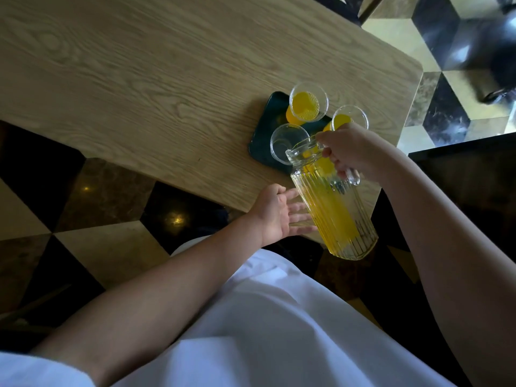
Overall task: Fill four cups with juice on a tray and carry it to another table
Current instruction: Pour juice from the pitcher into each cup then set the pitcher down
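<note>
The right hand (349,152) grips the handle of the ribbed glass pitcher (332,202), tipped so its long axis runs from the near base up to the spout at the far end, which points over the empty cup (289,142). The left hand (279,216) lies flat, fingers straight, against the pitcher's left side. Two cups, one (307,106) far and one (349,118) right, hold juice on the dark tray (262,143) near the wooden table's (139,93) right end

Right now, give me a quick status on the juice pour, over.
Right hand grips pitcher handle, spout over empty cup. Left hand open, steadying pitcher's side. Two cups filled on tray; fourth unseen. Nothing blocking.
</note>
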Action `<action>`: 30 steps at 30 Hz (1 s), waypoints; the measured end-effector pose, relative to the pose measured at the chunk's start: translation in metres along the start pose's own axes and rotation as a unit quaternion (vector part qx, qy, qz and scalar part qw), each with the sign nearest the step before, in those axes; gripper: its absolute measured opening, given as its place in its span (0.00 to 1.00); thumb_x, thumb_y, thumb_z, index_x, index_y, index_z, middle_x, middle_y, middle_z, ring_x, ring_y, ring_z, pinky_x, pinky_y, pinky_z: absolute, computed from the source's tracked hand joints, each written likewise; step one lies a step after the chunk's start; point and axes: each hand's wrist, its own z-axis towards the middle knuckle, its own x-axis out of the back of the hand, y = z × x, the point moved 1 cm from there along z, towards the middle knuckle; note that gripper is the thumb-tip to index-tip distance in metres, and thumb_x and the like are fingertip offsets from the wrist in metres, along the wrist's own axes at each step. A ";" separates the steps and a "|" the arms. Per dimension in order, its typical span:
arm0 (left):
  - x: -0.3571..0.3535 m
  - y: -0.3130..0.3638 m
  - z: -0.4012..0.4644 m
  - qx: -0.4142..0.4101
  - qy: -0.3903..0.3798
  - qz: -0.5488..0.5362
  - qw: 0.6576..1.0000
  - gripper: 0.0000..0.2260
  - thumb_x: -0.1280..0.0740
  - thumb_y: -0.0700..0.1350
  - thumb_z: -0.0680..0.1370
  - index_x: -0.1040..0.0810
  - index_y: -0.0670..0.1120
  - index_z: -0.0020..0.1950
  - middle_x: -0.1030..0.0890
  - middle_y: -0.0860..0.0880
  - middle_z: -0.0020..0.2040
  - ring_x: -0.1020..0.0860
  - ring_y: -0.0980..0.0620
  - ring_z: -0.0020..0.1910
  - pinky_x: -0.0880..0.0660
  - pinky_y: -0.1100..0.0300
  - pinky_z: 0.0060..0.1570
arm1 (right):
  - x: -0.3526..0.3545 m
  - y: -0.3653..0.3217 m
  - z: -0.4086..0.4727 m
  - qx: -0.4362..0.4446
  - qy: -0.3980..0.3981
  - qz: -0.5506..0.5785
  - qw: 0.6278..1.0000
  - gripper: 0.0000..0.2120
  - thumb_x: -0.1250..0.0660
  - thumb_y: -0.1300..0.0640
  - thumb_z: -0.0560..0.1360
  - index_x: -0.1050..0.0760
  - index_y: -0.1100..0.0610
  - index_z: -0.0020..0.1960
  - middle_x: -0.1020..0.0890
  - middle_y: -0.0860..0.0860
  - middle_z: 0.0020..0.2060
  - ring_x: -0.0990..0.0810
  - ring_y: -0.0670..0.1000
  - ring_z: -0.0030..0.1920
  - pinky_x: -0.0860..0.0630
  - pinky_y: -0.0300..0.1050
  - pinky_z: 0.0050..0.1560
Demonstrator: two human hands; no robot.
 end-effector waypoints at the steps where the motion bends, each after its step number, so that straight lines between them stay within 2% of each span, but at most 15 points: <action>1: 0.000 0.000 -0.001 0.000 0.001 0.000 1.000 0.26 0.52 0.49 0.84 0.44 0.45 0.82 0.43 0.36 0.81 0.38 0.33 0.77 0.25 0.37 0.61 | 0.000 -0.003 0.000 -0.007 -0.002 0.002 1.000 0.15 0.41 0.51 0.80 0.29 0.55 0.37 0.26 0.54 0.30 0.28 0.53 0.27 0.28 0.44 0.33; 5: 0.000 0.001 -0.002 0.000 -0.001 0.000 1.000 0.26 0.52 0.47 0.83 0.43 0.46 0.82 0.41 0.36 0.80 0.37 0.33 0.77 0.25 0.36 0.59 | -0.002 -0.013 0.003 -0.073 -0.020 0.030 0.997 0.14 0.42 0.53 0.82 0.29 0.59 0.41 0.30 0.54 0.28 0.33 0.52 0.24 0.34 0.43 0.31; 11: 0.002 0.000 -0.003 0.006 -0.019 -0.004 1.000 0.26 0.52 0.48 0.83 0.41 0.46 0.81 0.40 0.35 0.80 0.36 0.33 0.76 0.25 0.36 0.59 | -0.004 -0.018 0.005 -0.083 -0.024 0.010 0.996 0.14 0.42 0.55 0.82 0.29 0.59 0.39 0.30 0.54 0.28 0.33 0.52 0.23 0.37 0.43 0.31; 14: 0.002 -0.001 -0.003 0.005 -0.020 -0.003 1.000 0.25 0.52 0.48 0.83 0.40 0.46 0.81 0.38 0.36 0.79 0.34 0.33 0.75 0.25 0.37 0.58 | -0.004 -0.023 0.002 -0.081 -0.025 0.017 0.996 0.14 0.42 0.56 0.83 0.30 0.59 0.40 0.29 0.52 0.27 0.34 0.49 0.18 0.37 0.42 0.29; 15: 0.002 -0.001 -0.002 0.003 -0.023 -0.002 1.000 0.24 0.52 0.48 0.83 0.36 0.45 0.79 0.35 0.36 0.77 0.32 0.34 0.73 0.25 0.37 0.58 | -0.004 -0.024 0.001 -0.082 -0.027 0.016 0.996 0.14 0.42 0.56 0.83 0.31 0.59 0.40 0.29 0.51 0.25 0.34 0.48 0.16 0.36 0.42 0.29; 17: 0.003 -0.002 -0.002 -0.003 -0.031 0.004 0.999 0.19 0.52 0.48 0.83 0.26 0.46 0.66 0.27 0.37 0.66 0.25 0.36 0.64 0.25 0.37 0.59 | -0.004 -0.025 0.002 -0.089 -0.034 0.020 0.995 0.14 0.43 0.56 0.83 0.31 0.59 0.40 0.29 0.50 0.18 0.35 0.47 0.13 0.37 0.42 0.30; 18: 0.003 -0.002 -0.002 -0.003 -0.037 0.008 0.999 0.18 0.52 0.48 0.83 0.25 0.47 0.61 0.25 0.38 0.63 0.24 0.37 0.60 0.25 0.37 0.59 | -0.003 -0.025 0.003 -0.092 -0.035 0.025 0.995 0.14 0.42 0.55 0.83 0.31 0.59 0.40 0.30 0.49 0.16 0.35 0.47 0.14 0.37 0.42 0.30; 19: 0.003 -0.003 -0.001 -0.002 -0.039 0.011 0.999 0.19 0.52 0.48 0.82 0.25 0.46 0.62 0.25 0.38 0.62 0.24 0.37 0.60 0.23 0.37 0.58 | -0.003 -0.024 0.004 -0.092 -0.034 0.025 0.995 0.14 0.42 0.55 0.82 0.31 0.59 0.40 0.29 0.50 0.18 0.34 0.48 0.15 0.37 0.42 0.30; 20: 0.004 -0.003 -0.001 0.000 -0.038 0.012 0.999 0.21 0.52 0.48 0.82 0.27 0.45 0.68 0.26 0.37 0.66 0.24 0.37 0.63 0.22 0.38 0.56 | -0.003 -0.024 0.005 -0.092 -0.033 0.019 0.995 0.15 0.42 0.54 0.82 0.30 0.59 0.39 0.29 0.52 0.21 0.34 0.49 0.16 0.36 0.42 0.30; 21: 0.004 -0.003 -0.001 0.002 -0.035 0.012 0.999 0.24 0.52 0.48 0.82 0.31 0.45 0.74 0.29 0.36 0.72 0.26 0.36 0.66 0.20 0.38 0.53 | -0.003 -0.024 0.007 -0.092 -0.033 0.010 0.995 0.15 0.42 0.54 0.82 0.30 0.59 0.39 0.30 0.53 0.24 0.34 0.50 0.18 0.36 0.43 0.30; 23: 0.004 -0.004 -0.002 0.006 -0.030 0.008 0.999 0.26 0.51 0.48 0.82 0.39 0.46 0.81 0.35 0.36 0.78 0.30 0.34 0.71 0.19 0.39 0.50 | -0.003 -0.025 0.008 -0.098 -0.039 -0.005 0.994 0.17 0.43 0.53 0.83 0.30 0.59 0.38 0.31 0.54 0.27 0.34 0.51 0.21 0.36 0.43 0.30; 26: 0.001 -0.004 -0.005 0.008 -0.037 -0.007 0.999 0.27 0.51 0.49 0.82 0.43 0.47 0.82 0.37 0.35 0.79 0.33 0.33 0.74 0.19 0.38 0.49 | -0.003 -0.027 0.011 -0.100 -0.044 -0.019 0.994 0.18 0.44 0.52 0.83 0.30 0.60 0.38 0.32 0.55 0.27 0.35 0.52 0.24 0.37 0.43 0.31; 30: -0.002 -0.004 -0.010 0.011 -0.039 -0.017 0.999 0.27 0.52 0.48 0.83 0.46 0.48 0.83 0.38 0.36 0.79 0.35 0.33 0.75 0.20 0.37 0.48 | -0.002 -0.028 0.012 -0.096 -0.047 -0.027 0.994 0.18 0.43 0.52 0.83 0.30 0.60 0.39 0.30 0.54 0.25 0.34 0.51 0.20 0.35 0.44 0.30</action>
